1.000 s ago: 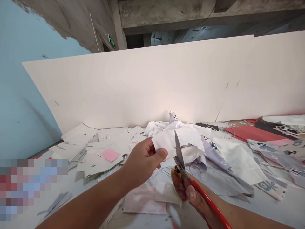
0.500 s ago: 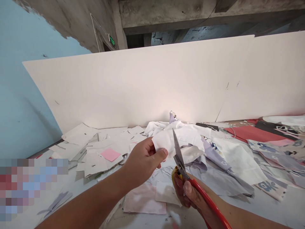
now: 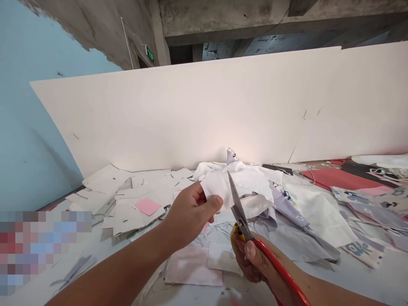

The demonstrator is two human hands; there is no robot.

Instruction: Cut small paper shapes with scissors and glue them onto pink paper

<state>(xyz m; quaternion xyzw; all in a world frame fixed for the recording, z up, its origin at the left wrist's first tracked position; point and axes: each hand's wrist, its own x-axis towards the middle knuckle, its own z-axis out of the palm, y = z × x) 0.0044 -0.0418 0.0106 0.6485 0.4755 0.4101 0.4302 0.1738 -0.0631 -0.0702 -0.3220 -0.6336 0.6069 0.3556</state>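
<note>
Between its thumb and fingers my left hand (image 3: 193, 212) pinches a piece of white fabric (image 3: 217, 187), held up over the table. My right hand (image 3: 255, 257) is wrapped round a pair of scissors (image 3: 239, 208) with red handles and some yellow by the pivot. The blades point up and away, just to the right of the white piece. Whether a blade touches the fabric I cannot tell. Behind both hands lies a heap of white and lilac cloth (image 3: 255, 180). Under them, a pale pink square (image 3: 194, 265) and an off-white square (image 3: 225, 257) lie on the table.
To the left are stacked white pieces (image 3: 137, 216) with a pink square (image 3: 148, 206) on top. Red sheets (image 3: 344, 178) and patterned cloth pieces (image 3: 379, 204) lie at the right. A tall white board (image 3: 204, 114) stands along the table's back.
My left hand and the white fabric have shifted slightly left. The scissors' tip has tilted a little left too, with my right hand almost in the same place.
</note>
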